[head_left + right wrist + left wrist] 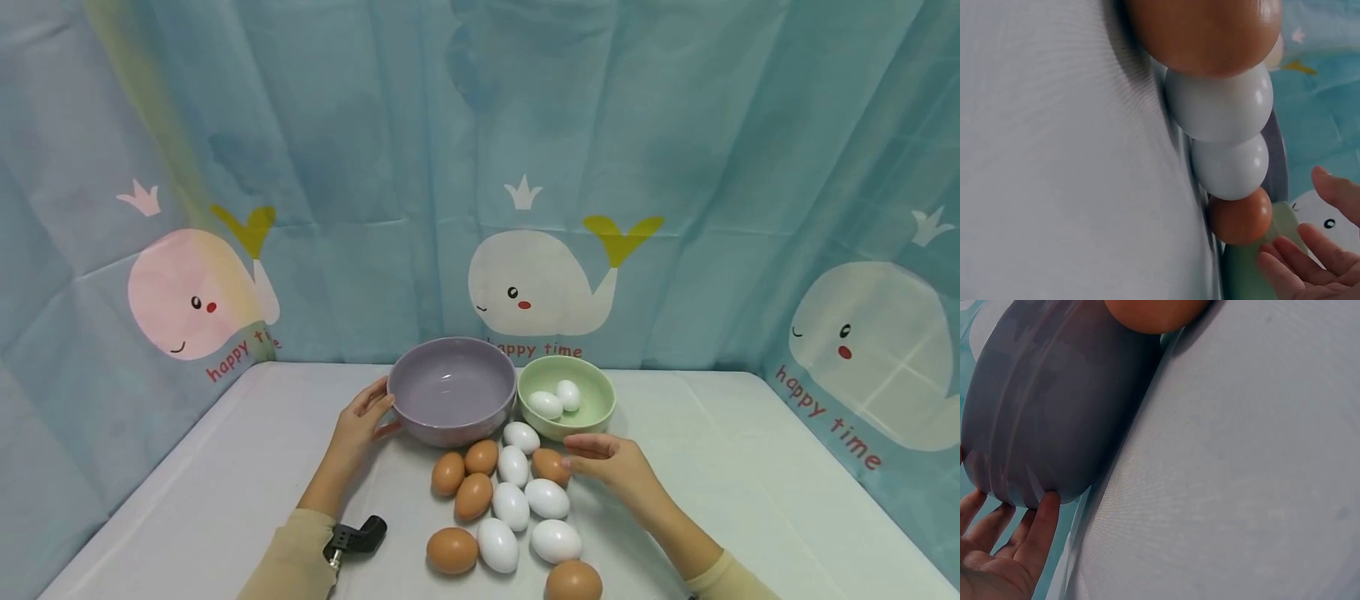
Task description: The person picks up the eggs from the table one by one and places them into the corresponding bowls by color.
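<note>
A purple bowl (452, 429) stands at the back of the table, and my left hand (360, 423) touches its left side. In the left wrist view, extended fingertips (1050, 501) rest against the bowl's outer wall (1072, 400). My right hand (611, 462) is beside a brown egg (551, 467), in front of a green bowl (566, 430) with two white eggs (545, 406) in it. Its fingers (1329, 250) are spread and hold nothing in the right wrist view. Brown eggs (474, 497) and white eggs (512, 507) lie in a group before the bowls.
The eggs sit on a white-covered table (690, 408). Nearest to me are a brown egg (573, 582) and another brown egg (452, 551). A blue curtain (360, 167) with whale prints hangs behind the table and along its sides.
</note>
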The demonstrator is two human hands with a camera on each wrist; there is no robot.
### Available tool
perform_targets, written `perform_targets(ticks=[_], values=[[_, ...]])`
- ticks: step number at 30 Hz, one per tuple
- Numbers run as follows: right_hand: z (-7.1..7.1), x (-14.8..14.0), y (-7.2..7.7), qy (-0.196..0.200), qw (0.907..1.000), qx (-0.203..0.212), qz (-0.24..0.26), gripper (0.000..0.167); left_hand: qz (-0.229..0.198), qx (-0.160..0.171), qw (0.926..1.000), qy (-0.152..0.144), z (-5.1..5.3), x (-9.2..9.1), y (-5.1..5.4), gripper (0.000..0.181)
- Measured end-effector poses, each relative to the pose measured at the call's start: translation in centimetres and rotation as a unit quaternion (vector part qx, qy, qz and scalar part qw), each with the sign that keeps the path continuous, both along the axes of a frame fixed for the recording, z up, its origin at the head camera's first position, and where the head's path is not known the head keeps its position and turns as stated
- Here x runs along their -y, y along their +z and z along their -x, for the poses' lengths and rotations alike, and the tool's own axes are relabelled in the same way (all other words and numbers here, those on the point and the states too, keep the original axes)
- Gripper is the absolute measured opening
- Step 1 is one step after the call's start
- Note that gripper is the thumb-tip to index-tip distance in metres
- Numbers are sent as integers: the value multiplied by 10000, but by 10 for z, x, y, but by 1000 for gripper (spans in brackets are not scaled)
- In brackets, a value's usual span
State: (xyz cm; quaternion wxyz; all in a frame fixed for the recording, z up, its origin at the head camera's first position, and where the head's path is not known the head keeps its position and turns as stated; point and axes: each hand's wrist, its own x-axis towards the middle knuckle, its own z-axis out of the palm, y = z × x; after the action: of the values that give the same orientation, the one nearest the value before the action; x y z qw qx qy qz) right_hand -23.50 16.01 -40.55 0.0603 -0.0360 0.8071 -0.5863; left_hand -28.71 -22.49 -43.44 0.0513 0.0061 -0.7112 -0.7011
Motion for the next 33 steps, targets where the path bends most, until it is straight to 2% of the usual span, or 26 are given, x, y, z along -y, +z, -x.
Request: perform_targets(ticks=[13,20,33], values=[[6,-3,-12,26,9995,167,-262,48,48,95,9999,46,1,0,-1,58],[7,-5,-13,263,9991,263,-214,51,82,99,9999,25,1,-1,1,58],[10,-5,-18,636,9977,147,-162,52,116,101,9999,20,0,-1,2,59]])
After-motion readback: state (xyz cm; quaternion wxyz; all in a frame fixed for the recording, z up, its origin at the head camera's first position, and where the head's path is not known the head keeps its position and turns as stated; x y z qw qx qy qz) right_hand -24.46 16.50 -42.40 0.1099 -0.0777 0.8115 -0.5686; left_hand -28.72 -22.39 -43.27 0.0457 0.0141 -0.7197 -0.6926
